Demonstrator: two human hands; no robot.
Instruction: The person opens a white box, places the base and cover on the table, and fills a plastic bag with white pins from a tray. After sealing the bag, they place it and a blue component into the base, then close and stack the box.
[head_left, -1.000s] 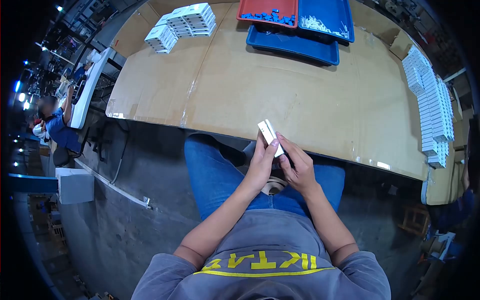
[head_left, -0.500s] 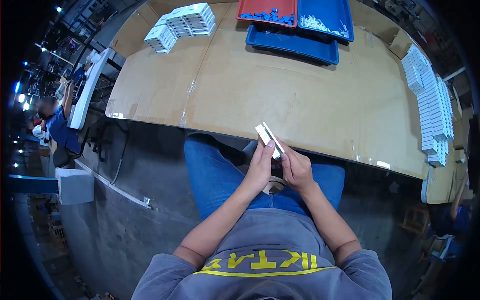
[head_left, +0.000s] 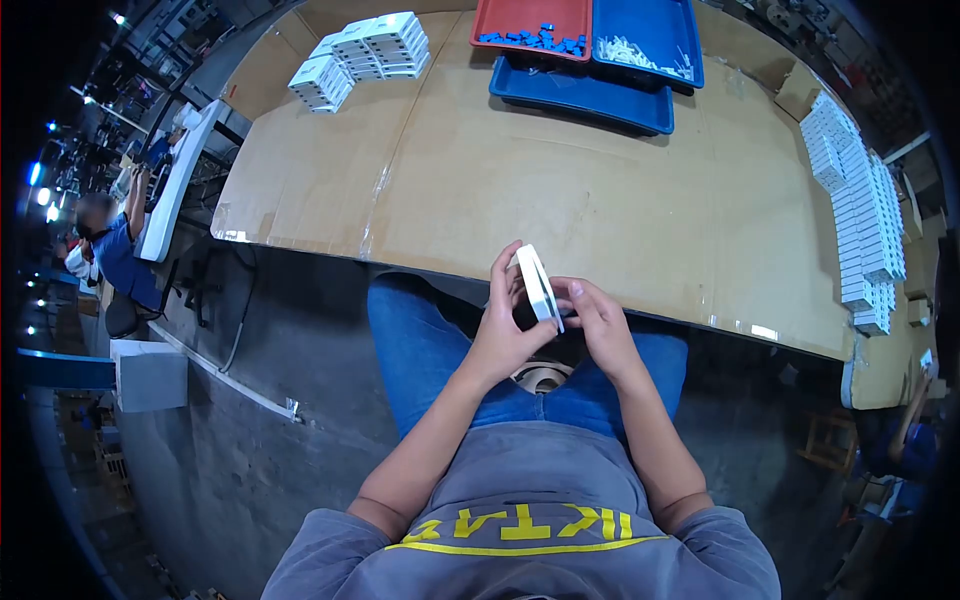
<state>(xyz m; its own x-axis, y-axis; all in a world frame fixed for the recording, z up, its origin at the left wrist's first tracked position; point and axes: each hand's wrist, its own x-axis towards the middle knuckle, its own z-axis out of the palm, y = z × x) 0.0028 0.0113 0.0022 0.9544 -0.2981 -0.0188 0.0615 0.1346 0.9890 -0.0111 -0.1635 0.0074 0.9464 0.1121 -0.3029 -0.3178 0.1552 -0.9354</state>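
A flat white plastic piece [head_left: 537, 284] stands nearly on edge above my lap, close to the table's front edge. A dark line or gap runs along its side. My left hand [head_left: 508, 325] grips it from the left, thumb at the lower end and fingers at the upper end. On the other side is my right hand [head_left: 602, 325], its fingers bent and apart. Its thumb is raised off the piece, and its fingertips are at or very near the right side; exact contact is hard to make out.
A cardboard-covered table [head_left: 500, 190] lies ahead. On it are white stacked units [head_left: 365, 50] at back left, a red tray [head_left: 530, 15] of blue parts, a blue tray [head_left: 650, 20] of white parts, a front blue tray [head_left: 580, 95], and long white stacks [head_left: 860, 215] at right.
The white piece has been turned more upright and edge-on. My left fingers have spread to its two ends. My right hand has loosened, its thumb lifting away from the piece.
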